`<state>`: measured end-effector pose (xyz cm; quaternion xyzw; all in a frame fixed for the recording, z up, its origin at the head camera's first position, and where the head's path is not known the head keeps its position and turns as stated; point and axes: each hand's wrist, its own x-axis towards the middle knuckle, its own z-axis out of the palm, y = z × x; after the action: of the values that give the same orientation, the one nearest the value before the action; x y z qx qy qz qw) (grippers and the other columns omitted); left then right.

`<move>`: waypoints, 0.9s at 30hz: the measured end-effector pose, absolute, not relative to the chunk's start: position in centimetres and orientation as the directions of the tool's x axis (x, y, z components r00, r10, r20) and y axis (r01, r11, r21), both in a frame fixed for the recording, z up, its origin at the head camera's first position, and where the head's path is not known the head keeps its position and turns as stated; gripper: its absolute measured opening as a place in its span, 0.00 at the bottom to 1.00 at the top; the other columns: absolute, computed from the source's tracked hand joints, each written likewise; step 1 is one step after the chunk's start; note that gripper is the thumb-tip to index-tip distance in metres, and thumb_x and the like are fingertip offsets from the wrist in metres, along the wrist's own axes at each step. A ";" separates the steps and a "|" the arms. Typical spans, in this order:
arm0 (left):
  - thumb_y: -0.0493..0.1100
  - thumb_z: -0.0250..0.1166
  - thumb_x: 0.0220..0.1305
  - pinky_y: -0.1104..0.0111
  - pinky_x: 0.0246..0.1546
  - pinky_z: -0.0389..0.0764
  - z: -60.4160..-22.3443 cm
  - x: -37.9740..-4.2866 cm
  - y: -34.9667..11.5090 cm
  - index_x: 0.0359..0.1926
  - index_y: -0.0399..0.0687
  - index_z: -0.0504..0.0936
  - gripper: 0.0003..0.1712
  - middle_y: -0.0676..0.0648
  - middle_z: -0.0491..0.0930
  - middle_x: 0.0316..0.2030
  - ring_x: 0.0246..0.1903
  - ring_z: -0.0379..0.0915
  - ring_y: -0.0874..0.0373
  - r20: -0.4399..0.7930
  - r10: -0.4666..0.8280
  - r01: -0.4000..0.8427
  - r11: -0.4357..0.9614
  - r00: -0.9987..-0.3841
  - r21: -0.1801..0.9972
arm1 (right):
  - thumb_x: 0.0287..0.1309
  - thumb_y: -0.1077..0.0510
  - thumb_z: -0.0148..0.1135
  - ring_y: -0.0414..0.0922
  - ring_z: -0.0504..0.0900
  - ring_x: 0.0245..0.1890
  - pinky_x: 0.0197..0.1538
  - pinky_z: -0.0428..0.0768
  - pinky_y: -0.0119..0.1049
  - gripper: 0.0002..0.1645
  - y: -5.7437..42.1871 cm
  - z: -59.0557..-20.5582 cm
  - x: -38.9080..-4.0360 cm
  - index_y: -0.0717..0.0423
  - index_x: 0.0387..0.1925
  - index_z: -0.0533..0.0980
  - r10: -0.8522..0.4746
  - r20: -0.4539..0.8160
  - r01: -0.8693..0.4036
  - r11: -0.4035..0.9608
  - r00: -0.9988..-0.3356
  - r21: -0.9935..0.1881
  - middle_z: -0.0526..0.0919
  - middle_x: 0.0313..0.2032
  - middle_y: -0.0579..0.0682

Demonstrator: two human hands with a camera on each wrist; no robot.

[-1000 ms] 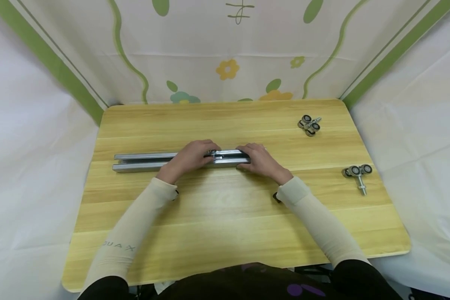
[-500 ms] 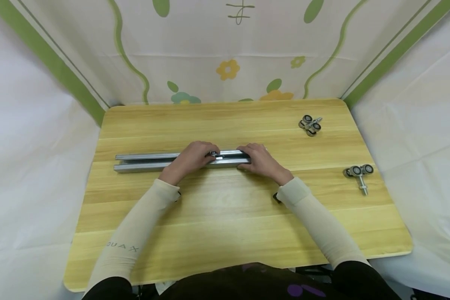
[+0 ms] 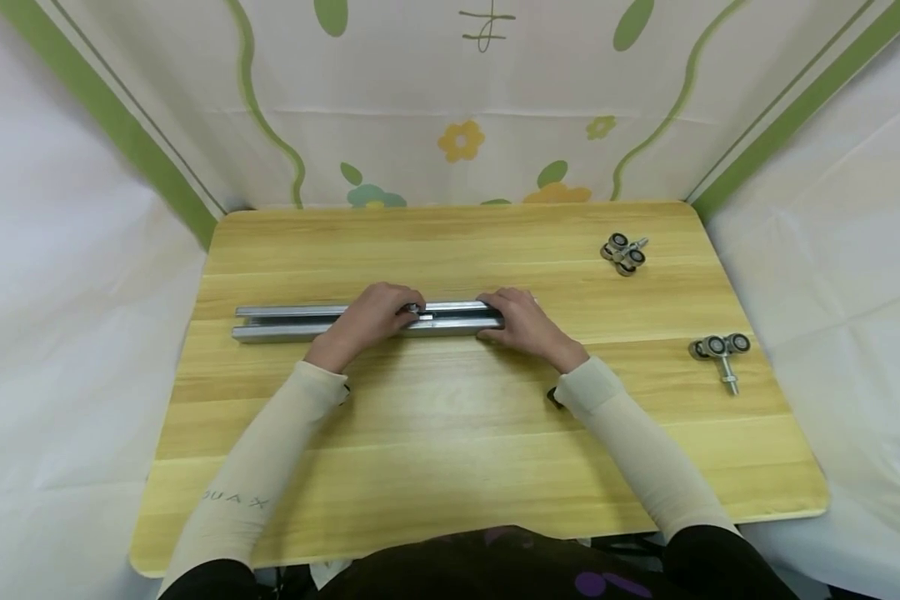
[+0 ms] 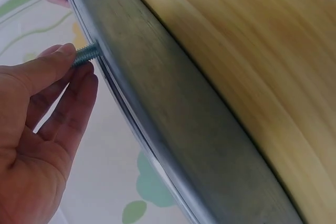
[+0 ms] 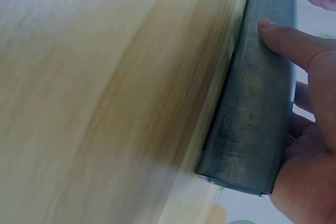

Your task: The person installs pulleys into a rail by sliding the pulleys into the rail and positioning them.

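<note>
A grey metal channel rail (image 3: 292, 332) lies lengthwise across the table, its slotted side up. My left hand (image 3: 371, 321) is at the rail's middle and pinches a threaded bolt (image 4: 87, 54) between thumb and fingers. The bolt stands up out of the slot, and whatever it joins inside the rail is hidden. Around the rail's right end, my right hand (image 3: 523, 323) grips, with the thumb (image 5: 283, 40) on the near wall and the fingers on the far side.
Two roller trolleys, each with small wheels and a threaded bolt, lie on the wooden table (image 3: 450, 467): one trolley (image 3: 624, 254) at the back right, the other trolley (image 3: 720, 350) near the right edge. A printed white curtain (image 3: 390, 83) hangs behind the table.
My left hand has slid a little to the left along the rail with the bolt. The right hand keeps its grip on the rail's right end.
</note>
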<state>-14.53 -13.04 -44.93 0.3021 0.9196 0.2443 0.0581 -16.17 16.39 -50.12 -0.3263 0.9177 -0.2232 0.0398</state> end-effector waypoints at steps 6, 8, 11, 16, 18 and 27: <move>0.38 0.65 0.63 0.62 0.41 0.82 -44.7 -14.2 -14.5 0.44 0.47 0.87 0.10 0.49 0.87 0.42 0.39 0.80 0.58 0.015 0.559 0.491 0.715 -0.829 0.498 | 0.49 0.43 0.72 0.52 0.77 0.52 0.61 0.69 0.55 0.40 16.3 -50.1 -16.1 0.58 0.62 0.75 -0.618 0.076 -0.583 0.685 -0.783 -0.437 0.82 0.53 0.56; 0.38 0.65 0.63 0.62 0.40 0.82 -44.6 -14.1 -14.9 0.45 0.47 0.87 0.10 0.48 0.86 0.42 0.38 0.81 0.58 0.013 0.553 0.483 0.716 -0.833 0.504 | 0.49 0.44 0.73 0.53 0.77 0.53 0.61 0.69 0.55 0.40 16.3 -50.0 -16.1 0.58 0.62 0.75 -0.620 0.081 -0.586 0.681 -0.780 -0.439 0.82 0.53 0.56; 0.38 0.65 0.63 0.62 0.39 0.82 -44.5 -13.9 -15.6 0.45 0.46 0.86 0.10 0.47 0.86 0.42 0.37 0.81 0.57 0.018 0.546 0.478 0.717 -0.837 0.507 | 0.49 0.44 0.73 0.53 0.78 0.53 0.61 0.69 0.55 0.40 16.3 -50.0 -16.1 0.58 0.61 0.75 -0.620 0.085 -0.589 0.680 -0.780 -0.438 0.82 0.53 0.56; 0.37 0.66 0.62 0.61 0.38 0.83 -44.5 -13.7 -16.4 0.44 0.45 0.87 0.10 0.46 0.87 0.41 0.36 0.81 0.56 0.043 0.534 0.478 0.714 -0.844 0.512 | 0.49 0.43 0.73 0.52 0.78 0.52 0.62 0.69 0.54 0.40 16.4 -49.9 -16.2 0.58 0.61 0.75 -0.615 0.083 -0.584 0.688 -0.785 -0.431 0.82 0.52 0.56; 0.37 0.66 0.61 0.60 0.38 0.83 -44.6 -13.7 -16.8 0.44 0.44 0.87 0.10 0.46 0.87 0.41 0.36 0.81 0.55 0.048 0.528 0.475 0.716 -0.848 0.512 | 0.49 0.43 0.73 0.52 0.78 0.52 0.61 0.69 0.55 0.41 16.4 -50.0 -16.2 0.58 0.61 0.75 -0.614 0.085 -0.586 0.689 -0.784 -0.426 0.82 0.52 0.56; 0.36 0.66 0.61 0.58 0.39 0.83 -44.6 -13.4 -18.2 0.44 0.44 0.87 0.10 0.45 0.87 0.42 0.37 0.82 0.54 0.039 0.512 0.455 0.722 -0.858 0.521 | 0.48 0.43 0.73 0.54 0.77 0.53 0.61 0.70 0.55 0.41 16.3 -50.0 -16.0 0.58 0.61 0.75 -0.614 0.089 -0.586 0.686 -0.784 -0.431 0.82 0.53 0.57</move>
<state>-13.36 -18.16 -44.62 0.2611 0.9264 0.2660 0.0538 -16.00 16.27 -50.03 -0.3271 0.9176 -0.2235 0.0313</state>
